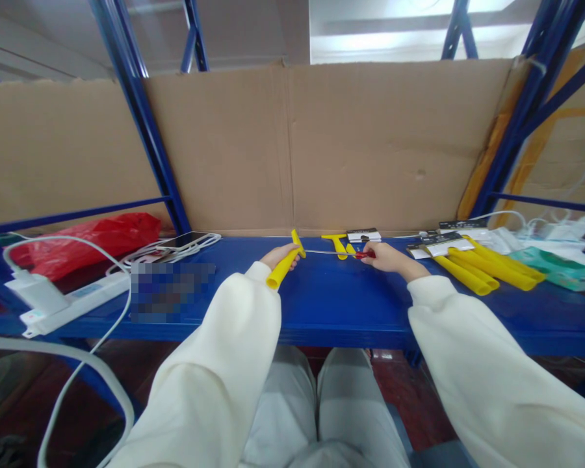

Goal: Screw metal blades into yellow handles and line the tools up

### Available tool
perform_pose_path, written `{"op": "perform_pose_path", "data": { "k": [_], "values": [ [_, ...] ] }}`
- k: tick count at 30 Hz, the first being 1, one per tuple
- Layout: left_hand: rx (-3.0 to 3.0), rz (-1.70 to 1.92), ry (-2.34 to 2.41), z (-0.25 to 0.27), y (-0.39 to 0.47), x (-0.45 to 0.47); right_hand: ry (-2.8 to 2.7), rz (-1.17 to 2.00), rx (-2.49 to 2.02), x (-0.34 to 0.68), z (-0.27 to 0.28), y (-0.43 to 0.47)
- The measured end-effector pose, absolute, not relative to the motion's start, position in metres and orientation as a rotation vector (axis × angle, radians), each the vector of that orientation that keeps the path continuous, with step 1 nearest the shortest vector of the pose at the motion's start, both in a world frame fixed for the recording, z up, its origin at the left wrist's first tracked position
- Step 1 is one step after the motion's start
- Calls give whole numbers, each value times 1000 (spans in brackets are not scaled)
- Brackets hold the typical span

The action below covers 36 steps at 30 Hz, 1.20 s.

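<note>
Red handle partly hidden; card print too small.

I'd tag this a small workshop: blue metal shelf used as workbench, cardboard sheet behind it. Power strip at the shelf's left end, several yellow handles toward its right.

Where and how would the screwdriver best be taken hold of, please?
I would take the screwdriver by its red handle, coming from the right, where the right grip holds it. The handle is thicker than the slim shaft and lies at the right end, while the shaft points left, towards the yellow tool in the left grip.
</note>
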<state>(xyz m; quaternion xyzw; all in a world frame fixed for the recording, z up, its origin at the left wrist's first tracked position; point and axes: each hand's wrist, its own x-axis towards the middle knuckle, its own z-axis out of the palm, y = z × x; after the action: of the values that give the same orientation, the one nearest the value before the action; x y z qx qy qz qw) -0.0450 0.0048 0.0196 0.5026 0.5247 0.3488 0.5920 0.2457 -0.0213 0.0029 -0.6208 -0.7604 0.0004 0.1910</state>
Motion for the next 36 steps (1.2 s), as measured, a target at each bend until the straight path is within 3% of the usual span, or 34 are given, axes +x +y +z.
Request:
{"op": "perform_pose_path", "data": {
  "k": [36],
  "values": [
    [1181,871,1198,17,7,-45,-2160,-55,-1766,247,3,-19]
  ]
}}
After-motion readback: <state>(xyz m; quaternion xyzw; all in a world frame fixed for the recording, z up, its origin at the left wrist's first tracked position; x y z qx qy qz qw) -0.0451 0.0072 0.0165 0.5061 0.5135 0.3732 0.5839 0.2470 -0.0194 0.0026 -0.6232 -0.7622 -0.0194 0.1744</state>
